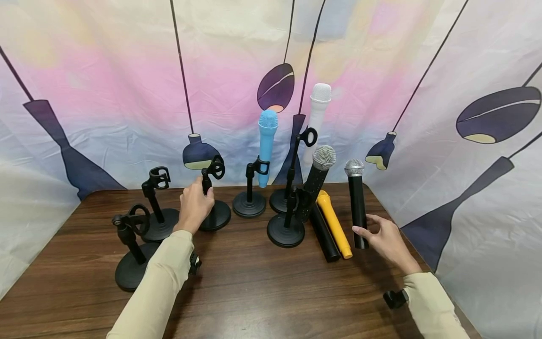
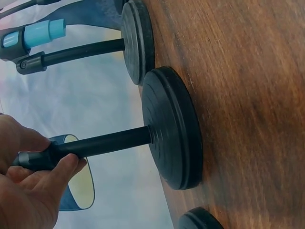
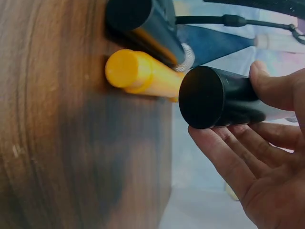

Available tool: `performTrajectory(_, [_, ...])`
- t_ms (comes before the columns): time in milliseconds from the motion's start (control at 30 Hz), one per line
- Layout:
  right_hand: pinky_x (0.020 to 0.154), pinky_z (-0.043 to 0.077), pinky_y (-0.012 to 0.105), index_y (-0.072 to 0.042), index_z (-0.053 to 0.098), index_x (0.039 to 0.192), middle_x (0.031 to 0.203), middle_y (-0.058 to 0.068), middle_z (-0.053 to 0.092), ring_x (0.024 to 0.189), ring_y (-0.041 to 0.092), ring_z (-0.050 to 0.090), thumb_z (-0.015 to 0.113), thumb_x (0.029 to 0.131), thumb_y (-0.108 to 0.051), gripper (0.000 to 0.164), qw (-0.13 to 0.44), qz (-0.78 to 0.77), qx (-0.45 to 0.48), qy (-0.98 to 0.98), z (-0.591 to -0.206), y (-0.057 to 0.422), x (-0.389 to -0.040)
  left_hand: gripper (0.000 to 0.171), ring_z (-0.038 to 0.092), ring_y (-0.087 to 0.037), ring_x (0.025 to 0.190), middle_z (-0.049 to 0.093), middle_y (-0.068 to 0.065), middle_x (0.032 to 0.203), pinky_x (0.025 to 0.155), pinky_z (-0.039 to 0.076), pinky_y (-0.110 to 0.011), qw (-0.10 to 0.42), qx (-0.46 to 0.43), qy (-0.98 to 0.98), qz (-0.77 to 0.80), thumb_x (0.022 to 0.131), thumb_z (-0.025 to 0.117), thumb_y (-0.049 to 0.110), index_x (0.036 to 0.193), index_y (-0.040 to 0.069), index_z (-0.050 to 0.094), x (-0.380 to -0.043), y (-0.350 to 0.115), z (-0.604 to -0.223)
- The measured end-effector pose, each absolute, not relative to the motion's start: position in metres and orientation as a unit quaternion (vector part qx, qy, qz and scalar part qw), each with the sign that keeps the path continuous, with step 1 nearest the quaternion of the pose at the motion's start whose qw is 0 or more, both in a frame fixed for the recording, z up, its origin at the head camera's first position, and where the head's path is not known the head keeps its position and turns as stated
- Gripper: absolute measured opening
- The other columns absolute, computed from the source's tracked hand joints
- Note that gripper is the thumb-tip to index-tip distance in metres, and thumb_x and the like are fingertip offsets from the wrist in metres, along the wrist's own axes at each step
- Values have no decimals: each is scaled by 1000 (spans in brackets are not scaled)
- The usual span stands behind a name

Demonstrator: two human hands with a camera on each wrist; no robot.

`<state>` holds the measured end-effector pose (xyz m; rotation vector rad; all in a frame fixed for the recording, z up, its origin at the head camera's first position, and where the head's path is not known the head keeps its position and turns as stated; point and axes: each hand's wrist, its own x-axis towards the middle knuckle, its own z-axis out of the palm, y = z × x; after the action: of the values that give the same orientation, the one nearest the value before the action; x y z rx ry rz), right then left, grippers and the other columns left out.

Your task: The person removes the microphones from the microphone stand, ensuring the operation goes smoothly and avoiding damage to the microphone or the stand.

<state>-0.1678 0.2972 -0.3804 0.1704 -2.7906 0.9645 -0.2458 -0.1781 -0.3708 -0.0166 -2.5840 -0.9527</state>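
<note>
My left hand grips the upper post of a black desk microphone stand, just below its clip. The stand's round base rests on the table in the left wrist view. Between thumb and fingers, my right hand holds a black microphone with a silver mesh head, upright and raised off the table. Left of it lie a yellow microphone and another black microphone. A blue microphone sits in the clip of the stand beside my left hand.
Two stands with vacant clips stand at the left. Near the middle, a stand carries a black speckled microphone. Behind it are a taller stand and a white microphone. A patterned cloth hangs behind the wooden table.
</note>
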Motion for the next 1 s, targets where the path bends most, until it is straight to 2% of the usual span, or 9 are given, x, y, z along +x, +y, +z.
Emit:
performTrajectory(133, [63, 53, 38, 14, 53, 137, 114, 32, 66, 66, 21, 64, 73, 95, -38, 70, 73, 316, 53, -945, -388, 301, -172, 45, 63, -51, 102, 62, -35, 119, 92, 47, -63, 192, -5, -920, -341, 105, 53, 12, 143, -11, 45, -248, -179, -371])
performTrajectory(300, [68, 57, 44, 15, 53, 136, 116, 33, 66, 86, 33, 71, 72, 95, -42, 73, 38, 308, 38, -950, -395, 302, -176, 46, 63, -51, 103, 62, -35, 121, 92, 48, -63, 193, -3, -920, -342, 105, 53, 12, 144, -10, 45, -249, -180, -372])
performTrajectory(400, [67, 57, 43, 16, 52, 136, 112, 32, 67, 85, 31, 71, 70, 96, -43, 73, 20, 307, 28, -951, -398, 302, -179, 46, 63, -51, 103, 61, -35, 121, 90, 49, -62, 189, -3, -921, -341, 105, 53, 12, 144, -10, 44, -249, -180, -372])
performTrajectory(533, [62, 54, 39, 15, 51, 137, 96, 22, 71, 73, 24, 67, 69, 98, -42, 71, -6, 316, 15, -949, -400, 299, -182, 47, 62, -51, 106, 60, -35, 123, 94, 47, -63, 186, -1, -921, -341, 105, 52, 12, 145, -11, 43, -251, -181, -373])
performTrajectory(600, [62, 53, 38, 15, 51, 138, 93, 18, 71, 71, 21, 66, 68, 98, -41, 71, -18, 320, 6, -947, -402, 297, -183, 47, 61, -51, 107, 60, -35, 123, 95, 46, -63, 186, -1, -921, -342, 105, 53, 12, 145, -11, 42, -251, -181, -373])
performTrajectory(667, [64, 54, 40, 14, 52, 137, 97, 21, 70, 73, 23, 67, 68, 98, -42, 70, -27, 321, -1, -947, -403, 296, -184, 47, 61, -51, 107, 60, -36, 123, 95, 46, -63, 186, -1, -920, -344, 105, 53, 11, 145, -11, 43, -251, -181, -373])
performTrajectory(800, [72, 55, 46, 14, 54, 136, 117, 31, 65, 89, 31, 69, 67, 99, -41, 68, -34, 315, -11, -948, -405, 294, -186, 47, 61, -52, 108, 60, -36, 123, 94, 47, -63, 184, -1, -920, -347, 105, 53, 11, 145, -11, 43, -252, -181, -373])
performTrajectory(1000, [79, 55, 51, 15, 53, 136, 124, 34, 61, 100, 41, 66, 65, 100, -39, 66, -50, 317, -23, -947, -407, 292, -188, 48, 60, -52, 109, 60, -36, 123, 98, 43, -64, 183, -2, -920, -346, 105, 52, 12, 146, -11, 42, -252, -181, -371])
